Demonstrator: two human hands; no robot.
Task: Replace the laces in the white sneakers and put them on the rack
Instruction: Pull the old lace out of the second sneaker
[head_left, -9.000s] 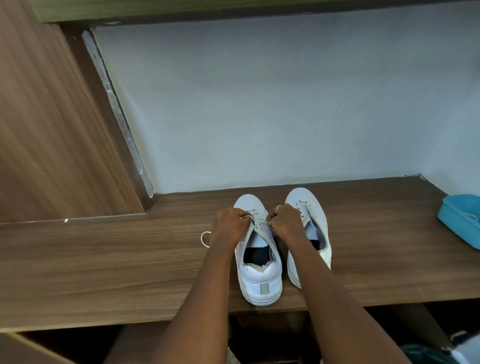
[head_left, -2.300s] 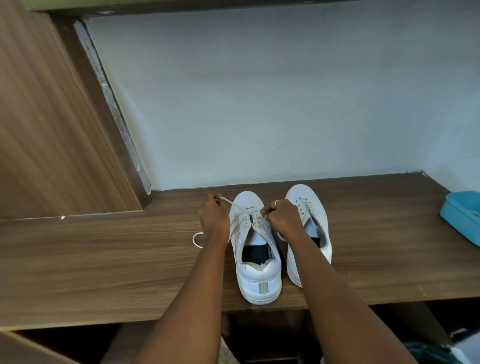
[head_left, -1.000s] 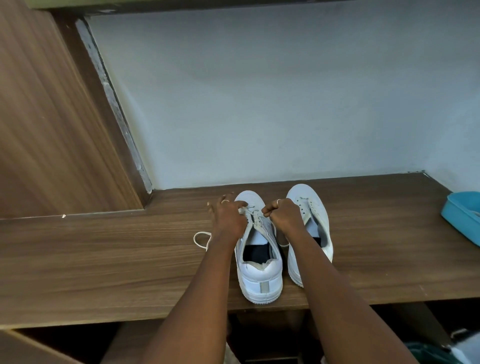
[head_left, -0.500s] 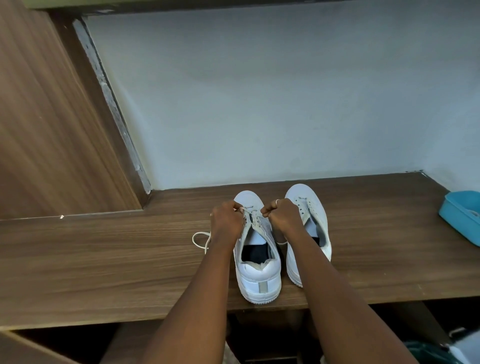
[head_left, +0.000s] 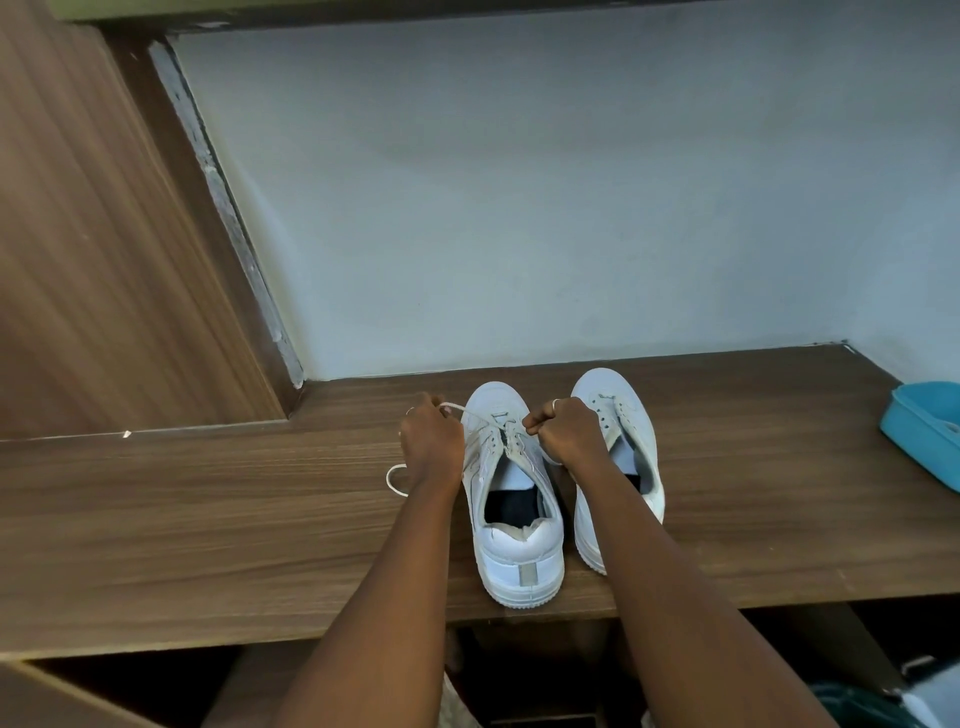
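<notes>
White sneakers (head_left: 519, 556) sit side by side on the wooden shelf (head_left: 208, 519), left one mid-lacing: left hand (head_left: 431, 441) pinches the lace (head_left: 457, 408) taut out left, right hand (head_left: 569, 436) clenches it at the eyelets (head_left: 511, 441), next hole needs threading, I reckon.

Reads as a home: a built-in storage nook, domestic carpentry. The desk (head_left: 208, 519) in front of me is brown wood-grain laminate, and the tall side panel (head_left: 78, 260) on my left has the same finish. The back wall (head_left: 519, 208) is plain pale paint, with a rough plaster seam (head_left: 228, 208) where it meets the panel. Dark open compartments (head_left: 156, 675) run under the desk. A teal plastic tub (head_left: 919, 431) sits at the far right edge. A pair of white sneakers (head_left: 519, 556) stands on the desk, heels toward me. All household things.
</notes>
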